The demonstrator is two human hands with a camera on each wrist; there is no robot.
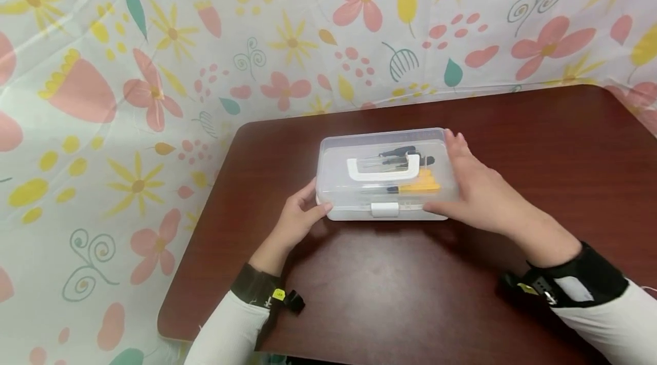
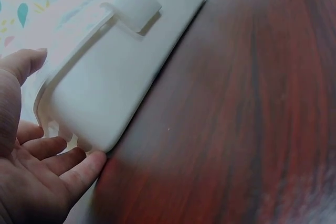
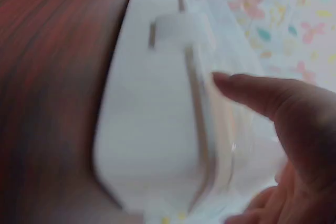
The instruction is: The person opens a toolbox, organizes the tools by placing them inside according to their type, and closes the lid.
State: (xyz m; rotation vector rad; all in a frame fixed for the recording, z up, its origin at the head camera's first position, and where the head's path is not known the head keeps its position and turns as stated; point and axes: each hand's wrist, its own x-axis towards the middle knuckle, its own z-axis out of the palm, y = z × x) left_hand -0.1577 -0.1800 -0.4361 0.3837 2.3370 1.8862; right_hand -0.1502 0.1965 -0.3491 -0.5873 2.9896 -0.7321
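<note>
A plastic toolbox [image 1: 354, 214] with a clear lid, a white carry handle [image 1: 385, 175] and a white front latch [image 1: 384, 210] sits closed on the table. Through the lid show several slim tools with yellow handles [image 1: 423, 185] and dark handles [image 1: 400, 152]. At the box's left end is my left hand [image 1: 299, 218], fingertips touching the end wall and thumb near the front corner. My right hand [image 1: 485, 191] lies along the right end, fingers extended towards the back and thumb by the front edge. The right wrist view is blurred, so its exact contact is unclear.
The dark reddish-brown wooden table [image 1: 359, 296] has rounded corners. Behind it and to its left hangs a white cloth [image 1: 205, 57] printed with flowers and leaves. Each wrist wears a black strap [image 1: 580, 279] with a small camera.
</note>
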